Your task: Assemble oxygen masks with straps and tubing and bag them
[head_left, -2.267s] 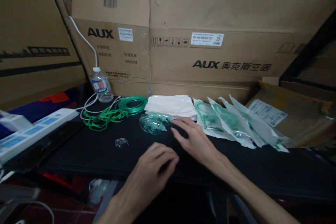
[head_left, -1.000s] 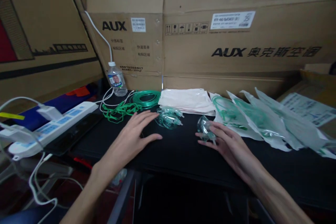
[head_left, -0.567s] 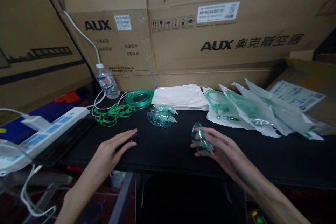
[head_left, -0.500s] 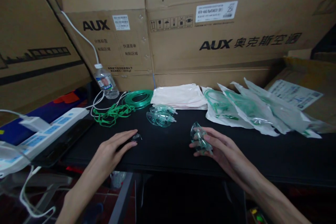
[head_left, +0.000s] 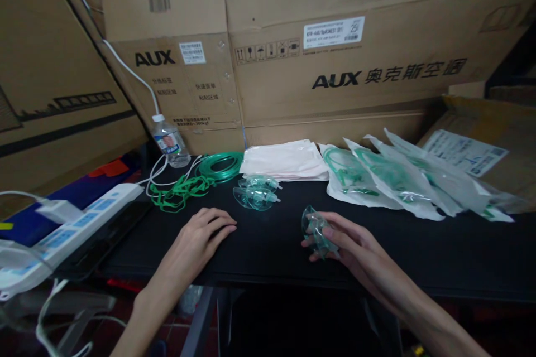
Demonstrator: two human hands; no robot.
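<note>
My right hand (head_left: 349,237) is wrapped round a clear green-tinted oxygen mask (head_left: 315,230), holding it just above the black tabletop, with the mask's narrow connector towards me. To the left, my left hand (head_left: 209,234) rests low over the table, its fingers curled and close together. Whatever lies inside those fingers is hidden. Beyond and between the hands, more oxygen masks (head_left: 256,197) lie nested on the table. Green elastic straps (head_left: 180,192) are heaped past my left hand, beside a coil of green tubing (head_left: 221,166).
White flat packets (head_left: 285,160) are stacked at the back. Several sealed bags with green tubing (head_left: 355,175) lie at the right. A power strip (head_left: 71,240), a phone (head_left: 100,240) and a plastic bottle (head_left: 171,142) are on the left. Big cardboard boxes (head_left: 272,83) wall off the back.
My left hand has moved slightly right, and the small shiny piece seen at its fingertips is now out of sight. My right hand still holds the mask in nearly the same place. The view has tilted up slightly.
</note>
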